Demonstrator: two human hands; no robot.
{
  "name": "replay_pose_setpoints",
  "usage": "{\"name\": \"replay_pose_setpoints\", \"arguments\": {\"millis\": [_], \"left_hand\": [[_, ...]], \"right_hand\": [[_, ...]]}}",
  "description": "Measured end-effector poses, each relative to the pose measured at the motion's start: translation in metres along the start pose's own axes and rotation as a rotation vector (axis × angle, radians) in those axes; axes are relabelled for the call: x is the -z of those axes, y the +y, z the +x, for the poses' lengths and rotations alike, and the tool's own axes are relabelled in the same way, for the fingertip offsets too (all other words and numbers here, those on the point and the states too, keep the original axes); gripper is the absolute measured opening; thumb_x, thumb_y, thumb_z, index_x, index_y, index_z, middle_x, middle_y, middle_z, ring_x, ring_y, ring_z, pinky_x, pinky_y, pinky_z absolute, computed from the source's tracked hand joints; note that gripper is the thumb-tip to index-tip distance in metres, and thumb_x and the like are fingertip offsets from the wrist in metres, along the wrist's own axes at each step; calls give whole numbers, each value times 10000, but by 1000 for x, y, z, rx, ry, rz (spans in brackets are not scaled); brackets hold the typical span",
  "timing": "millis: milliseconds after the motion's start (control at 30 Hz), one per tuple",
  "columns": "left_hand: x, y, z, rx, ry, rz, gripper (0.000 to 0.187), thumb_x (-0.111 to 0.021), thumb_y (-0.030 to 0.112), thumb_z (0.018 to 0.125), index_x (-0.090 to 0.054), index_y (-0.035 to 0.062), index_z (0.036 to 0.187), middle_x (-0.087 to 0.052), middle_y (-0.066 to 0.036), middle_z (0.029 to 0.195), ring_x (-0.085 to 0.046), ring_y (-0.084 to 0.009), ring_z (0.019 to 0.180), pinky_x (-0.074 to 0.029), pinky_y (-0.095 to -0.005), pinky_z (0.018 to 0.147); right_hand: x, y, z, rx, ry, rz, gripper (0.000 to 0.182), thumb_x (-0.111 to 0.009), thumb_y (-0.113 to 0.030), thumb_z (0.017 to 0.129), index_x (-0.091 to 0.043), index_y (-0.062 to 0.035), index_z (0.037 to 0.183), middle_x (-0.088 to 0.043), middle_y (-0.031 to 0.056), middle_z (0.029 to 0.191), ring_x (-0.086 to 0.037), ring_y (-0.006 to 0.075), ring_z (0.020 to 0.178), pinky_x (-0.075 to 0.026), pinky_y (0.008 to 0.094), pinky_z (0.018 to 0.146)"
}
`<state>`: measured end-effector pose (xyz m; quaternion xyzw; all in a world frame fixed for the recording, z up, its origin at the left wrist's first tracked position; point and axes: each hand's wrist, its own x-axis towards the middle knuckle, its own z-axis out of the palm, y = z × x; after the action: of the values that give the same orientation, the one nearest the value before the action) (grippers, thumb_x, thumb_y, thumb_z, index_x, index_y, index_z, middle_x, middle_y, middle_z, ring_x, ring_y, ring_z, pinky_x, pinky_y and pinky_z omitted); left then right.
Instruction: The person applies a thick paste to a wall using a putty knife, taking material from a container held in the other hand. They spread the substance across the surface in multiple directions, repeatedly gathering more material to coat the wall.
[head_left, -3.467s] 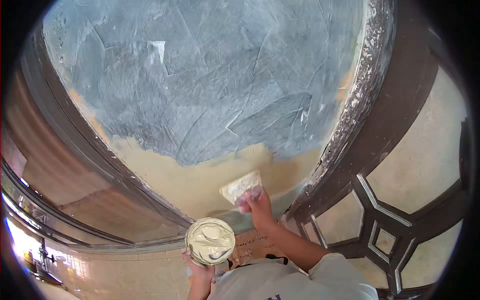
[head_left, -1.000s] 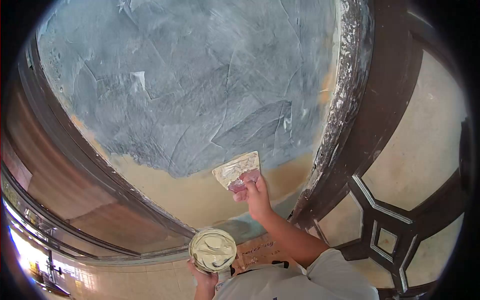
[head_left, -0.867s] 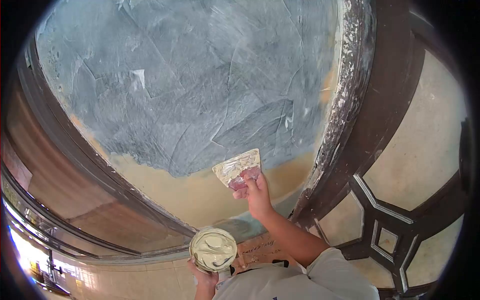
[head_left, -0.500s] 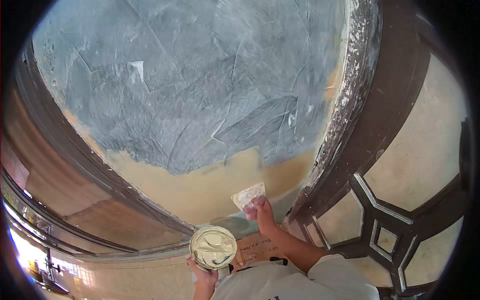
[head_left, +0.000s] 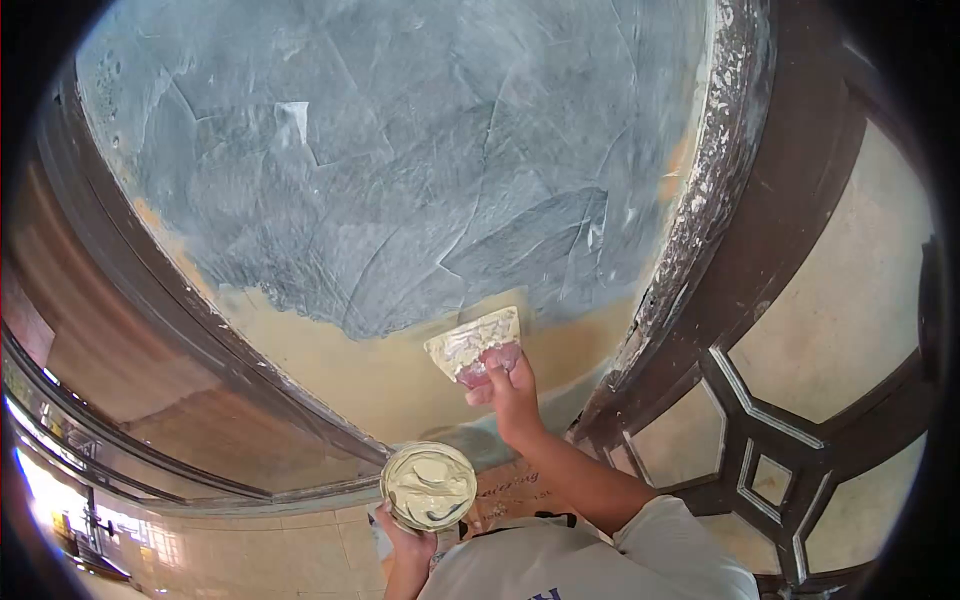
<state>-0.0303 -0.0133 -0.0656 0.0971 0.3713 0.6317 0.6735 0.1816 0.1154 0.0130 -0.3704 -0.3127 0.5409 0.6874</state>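
My right hand (head_left: 507, 395) grips a putty knife (head_left: 478, 345) by its reddish part. Its broad, pale blade is smeared with cream putty and lies over the cream lower band of the wall (head_left: 340, 380); whether it touches cannot be told. Above that band the wall panel (head_left: 400, 180) is grey-blue with trowel ridges. Down by my body, my left hand (head_left: 408, 540) holds a round tin of cream putty (head_left: 432, 485) from below and the side. The putty's surface is uneven, with a dark streak near the tin's lower rim.
A worn, paint-flecked frame edge (head_left: 700, 200) borders the panel on the right, beside a dark wooden door (head_left: 770, 410) with pale insets. Brown trim (head_left: 200, 310) runs along the left. Printed cardboard (head_left: 520, 490) lies on the tiled floor (head_left: 270, 550).
My right hand has moved up and slightly left with the putty knife, bringing the blade near the grey-blue edge. The tin in my left hand stays almost in place.
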Motion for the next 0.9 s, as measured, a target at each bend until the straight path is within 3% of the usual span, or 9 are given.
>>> {"name": "replay_pose_setpoints", "arguments": {"millis": [167, 300, 400, 467, 567, 633, 700, 767, 900], "left_hand": [[10, 3, 1, -25, 6, -10, 663, -291, 519, 926, -445, 51, 1369, -508, -113, 1371, -546, -278, 1201, -472, -395, 1005], [21, 8, 5, 0, -12, -8, 668, -289, 521, 923, -445, 49, 1370, -512, -114, 1367, -535, -282, 1214, -451, -403, 1025], [27, 9, 4, -20, -45, -10, 646, -292, 504, 929, -459, 48, 1355, -530, -113, 1344, -534, -280, 1214, -455, -400, 1020], [30, 10, 5, -21, 0, -35, 612, -296, 474, 936, -474, 47, 1337, -544, -114, 1325, -541, -274, 1204, -459, -401, 1014], [28, 14, 4, -17, -8, -33, 593, -308, 464, 940, -483, 48, 1324, -548, -113, 1319, -549, -262, 1195, -465, -393, 1010], [33, 14, 8, -15, 12, -34, 593, -312, 467, 941, -483, 48, 1324, -549, -110, 1318, -549, -258, 1195, -468, -388, 1008], [33, 19, 6, -22, -40, -20, 595, -325, 481, 943, -481, 53, 1326, -551, -105, 1314, -549, -252, 1197, -475, -380, 1003], [28, 24, 4, -25, -48, -28, 593, -328, 482, 946, -478, 56, 1330, -549, -103, 1317, -546, -253, 1200, -471, -382, 1007], [30, 33, 0, -25, -68, -12, 579, -339, 483, 957, -469, 73, 1345, -535, -90, 1338, -530, -256, 1221, -453, -390, 1026]], "right_hand": [[-17, 1, 6, 36, 12, 37, 193, -508, -173, 980, -479, -49, 1126, -601, 77, 980, -656, 169, 761, -563, 291, 572], [-1, 33, 6, 28, 78, 46, 171, -499, -173, 987, -473, -55, 1108, -595, 67, 917, -647, 162, 766, -565, 296, 572], [39, 88, -5, -28, 91, 20, 205, -567, -223, 971, -471, -69, 1068, -579, 54, 994, -637, 146, 694, -553, 266, 556], [64, 128, -19, -220, 157, -5, 195, -567, -236, 974, -469, -82, 1044, -578, 52, 978, -625, 141, 723, -542, 269, 549], [71, 142, -48, -345, 119, 41, 198, -567, -240, 975, -457, -87, 1035, -581, 49, 967, -615, 138, 767, -534, 272, 555], [61, 146, -48, -302, 82, 71, 197, -555, -231, 980, -456, -86, 1069, -597, 57, 950, -618, 131, 745, -533, 261, 557], [36, 135, -51, -270, 50, 98, 202, -543, -221, 985, -454, -84, 1104, -612, 65, 933, -622, 124, 724, -531, 249, 559], [-5, 91, -37, -81, 45, 59, 214, -552, -204, 979, -451, -81, 1121, -609, 54, 964, -627, 119, 716, -529, 247, 529], [-56, 22, -19, -27, 45, 71, 245, -579, -200, 964, -456, -78, 1138, -608, 42, 993, -636, 125, 725, -523, 248, 511]]}}
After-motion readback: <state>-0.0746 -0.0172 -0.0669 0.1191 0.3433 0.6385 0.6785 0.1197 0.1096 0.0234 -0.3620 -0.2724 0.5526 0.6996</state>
